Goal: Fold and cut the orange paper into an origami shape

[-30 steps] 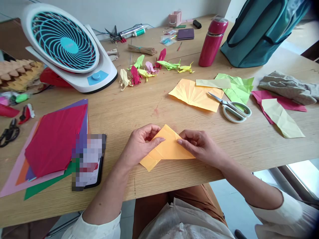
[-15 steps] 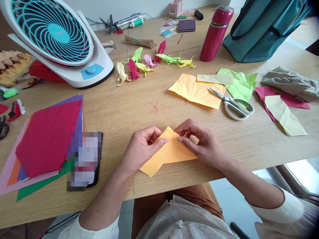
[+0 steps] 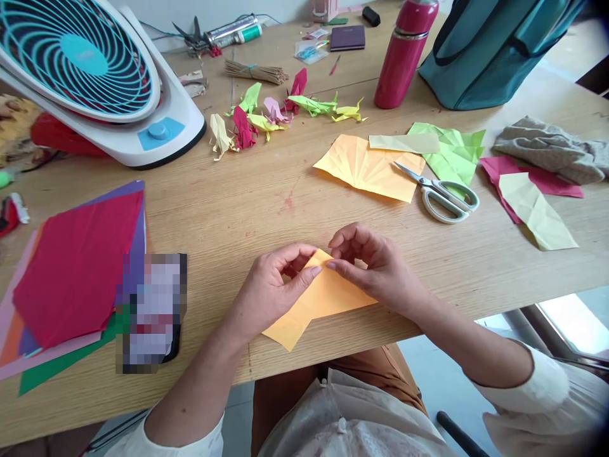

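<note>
A folded sheet of orange paper (image 3: 318, 297) lies near the table's front edge, with its pointed corner facing away from me. My left hand (image 3: 280, 279) pinches the paper's upper left edge, thumb on top and fingers behind. My right hand (image 3: 375, 266) has its thumb pressed on the paper close to the tip, its index finger raised and bent just beyond the edge. The paper's right part runs beneath my right hand. Beyond the hands, a pair of scissors (image 3: 442, 197) rests partly on a creased orange sheet (image 3: 354, 165).
Several folded paper figures (image 3: 245, 130) stand at the back, beside a fan (image 3: 159, 136). Stacked coloured paper (image 3: 78, 273) and a phone (image 3: 157, 311) lie left. A red flask (image 3: 402, 57), a teal bag (image 3: 480, 63), a grey cloth (image 3: 554, 149) and green paper (image 3: 457, 155) are right.
My right thumb has slid left along the paper toward the tip, closer to my left thumb. The view has shifted slightly, so the tabletop things appear further left.
</note>
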